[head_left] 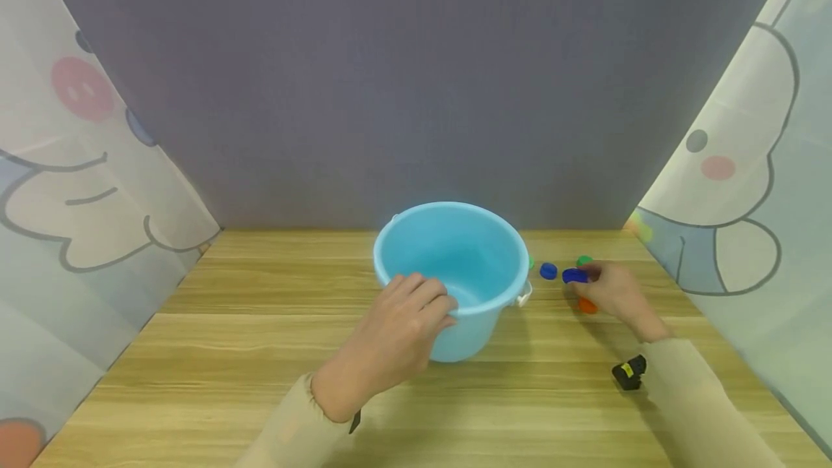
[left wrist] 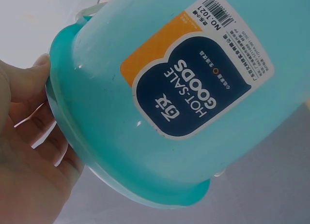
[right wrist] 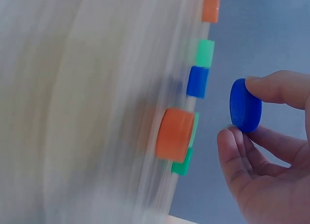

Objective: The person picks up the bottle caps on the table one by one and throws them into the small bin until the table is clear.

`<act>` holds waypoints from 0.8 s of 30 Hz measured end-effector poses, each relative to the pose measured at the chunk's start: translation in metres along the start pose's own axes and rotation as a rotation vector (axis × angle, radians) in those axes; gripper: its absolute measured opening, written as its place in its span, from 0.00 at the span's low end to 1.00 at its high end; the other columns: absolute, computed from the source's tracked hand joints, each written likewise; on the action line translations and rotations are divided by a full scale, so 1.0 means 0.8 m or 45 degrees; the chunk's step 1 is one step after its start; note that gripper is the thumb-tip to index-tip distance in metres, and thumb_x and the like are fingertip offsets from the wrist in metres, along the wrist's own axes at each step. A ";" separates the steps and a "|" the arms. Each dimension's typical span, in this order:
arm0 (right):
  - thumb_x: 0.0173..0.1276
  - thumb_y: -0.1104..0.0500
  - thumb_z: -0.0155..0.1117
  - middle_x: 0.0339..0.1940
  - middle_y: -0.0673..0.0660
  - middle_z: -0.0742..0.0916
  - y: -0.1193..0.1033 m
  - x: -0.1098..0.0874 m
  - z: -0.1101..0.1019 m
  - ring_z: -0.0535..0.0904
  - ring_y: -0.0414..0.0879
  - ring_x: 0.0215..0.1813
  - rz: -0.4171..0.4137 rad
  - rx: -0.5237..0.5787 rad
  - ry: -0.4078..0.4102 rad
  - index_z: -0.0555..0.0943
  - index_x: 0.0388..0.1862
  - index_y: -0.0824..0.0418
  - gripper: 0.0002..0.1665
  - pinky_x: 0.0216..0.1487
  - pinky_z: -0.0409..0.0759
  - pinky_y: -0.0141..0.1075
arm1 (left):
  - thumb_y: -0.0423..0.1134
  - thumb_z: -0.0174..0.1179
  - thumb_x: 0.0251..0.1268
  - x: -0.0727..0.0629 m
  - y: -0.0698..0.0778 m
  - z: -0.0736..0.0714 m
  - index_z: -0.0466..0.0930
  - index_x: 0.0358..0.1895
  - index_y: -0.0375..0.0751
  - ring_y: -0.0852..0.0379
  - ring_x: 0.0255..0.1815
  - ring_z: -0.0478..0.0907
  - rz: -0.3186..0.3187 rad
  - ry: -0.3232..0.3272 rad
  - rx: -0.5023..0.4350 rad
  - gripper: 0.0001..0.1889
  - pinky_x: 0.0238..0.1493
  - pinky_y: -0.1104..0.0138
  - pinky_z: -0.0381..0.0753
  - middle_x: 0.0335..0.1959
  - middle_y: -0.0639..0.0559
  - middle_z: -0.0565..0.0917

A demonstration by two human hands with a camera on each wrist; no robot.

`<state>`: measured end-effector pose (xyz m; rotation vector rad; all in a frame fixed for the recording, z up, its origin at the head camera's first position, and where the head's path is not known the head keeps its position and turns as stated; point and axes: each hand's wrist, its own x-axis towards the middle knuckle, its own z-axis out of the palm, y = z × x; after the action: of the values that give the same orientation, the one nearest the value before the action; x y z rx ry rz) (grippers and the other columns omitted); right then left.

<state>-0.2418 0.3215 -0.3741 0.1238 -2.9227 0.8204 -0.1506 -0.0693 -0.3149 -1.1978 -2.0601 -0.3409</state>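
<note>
Left hand grips the bucket by its near rim; right hand pinches a blue cap, right of the bucket. Probably light, stiff and slick, the blue cap suits an edge hold.

Smooth, softly shiny plastic forms the light-blue bucket on my head-camera feed; its printed label, paper or film, I cannot tell which, lies flat. The held blue cap and nearest orange cap look like smooth plastic with a low sheen. I see wood grain across the table, a matt grey backdrop and matt cloth sleeves.
</note>
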 end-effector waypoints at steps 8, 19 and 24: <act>0.66 0.54 0.71 0.48 0.73 0.86 -0.020 0.006 0.012 0.83 0.62 0.47 -0.042 0.121 0.075 0.78 0.59 0.77 0.32 0.42 0.78 0.42 | 0.32 0.69 0.62 0.000 0.000 -0.001 0.82 0.39 0.41 0.53 0.35 0.72 0.000 0.000 -0.005 0.06 0.38 0.66 0.71 0.35 0.53 0.78; 0.68 0.55 0.71 0.52 0.74 0.85 -0.039 0.007 0.028 0.83 0.64 0.51 -0.022 0.261 0.099 0.78 0.61 0.76 0.31 0.44 0.81 0.42 | 0.33 0.69 0.63 -0.001 0.000 0.001 0.82 0.39 0.41 0.53 0.35 0.71 0.002 0.003 0.002 0.06 0.37 0.66 0.70 0.35 0.53 0.78; 0.68 0.54 0.70 0.53 0.74 0.84 -0.045 0.008 0.030 0.82 0.64 0.52 -0.007 0.278 0.095 0.77 0.62 0.75 0.31 0.44 0.81 0.42 | 0.33 0.68 0.63 -0.001 0.000 0.001 0.82 0.39 0.41 0.53 0.35 0.71 0.003 0.006 -0.003 0.05 0.38 0.66 0.70 0.35 0.53 0.78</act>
<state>-0.2459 0.2783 -0.3750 0.1154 -2.7546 1.1158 -0.1508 -0.0696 -0.3157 -1.1998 -2.0548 -0.3447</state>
